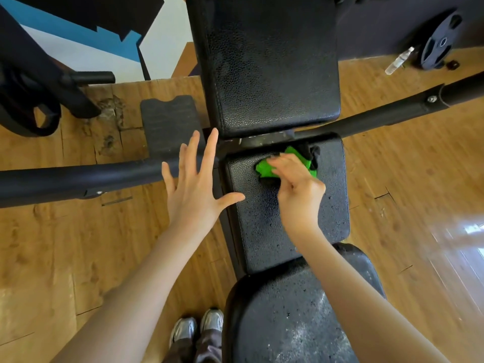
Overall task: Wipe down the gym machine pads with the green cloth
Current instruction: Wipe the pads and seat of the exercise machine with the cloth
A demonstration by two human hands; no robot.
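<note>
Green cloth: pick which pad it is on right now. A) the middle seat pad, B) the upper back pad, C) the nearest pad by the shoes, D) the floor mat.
A: the right hand grips the green cloth on the middle seat pad, near its far edge.

A gym is shown: black padded machine pads, a weight plate leaned against the wall, steel bars, and what is probably a water bottle on the wooden floor.
</note>
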